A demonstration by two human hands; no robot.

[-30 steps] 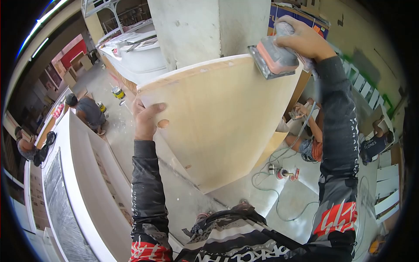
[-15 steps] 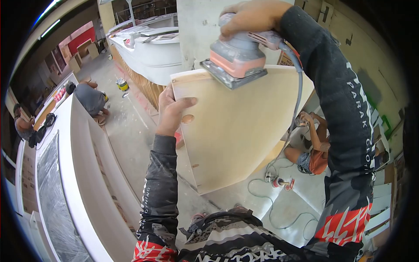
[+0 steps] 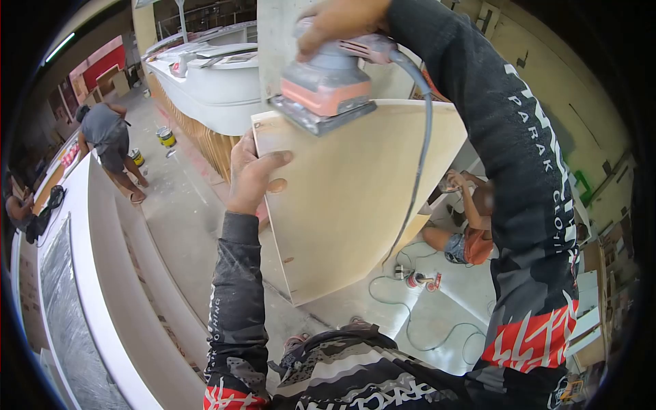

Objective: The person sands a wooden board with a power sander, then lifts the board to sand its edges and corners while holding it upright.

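A pale wooden panel (image 3: 348,198) stands tilted in front of me, with small brownish oval spots near its left side. My left hand (image 3: 251,174) is closed around the panel's upper left edge, thumb on the near face. My right hand (image 3: 342,24) is wrapped over the top of a grey and orange electric sander (image 3: 324,85). The sander's flat pad is at the panel's top edge, towards the left corner. From the sander's back a grey cord (image 3: 425,130) hangs down across the panel's right part.
A long white curved cabinet (image 3: 119,225) runs along the left. A white counter (image 3: 222,89) stands behind the panel. Right of the panel a person (image 3: 471,232) sits low; another person (image 3: 109,137) bends at the left. Cans (image 3: 166,137) and a looping cable (image 3: 410,321) lie on the floor.
The sander and my right hand have slid left along the panel's top edge. My left hand keeps its hold. The person at the left has risen from a crouch to a bent stance.
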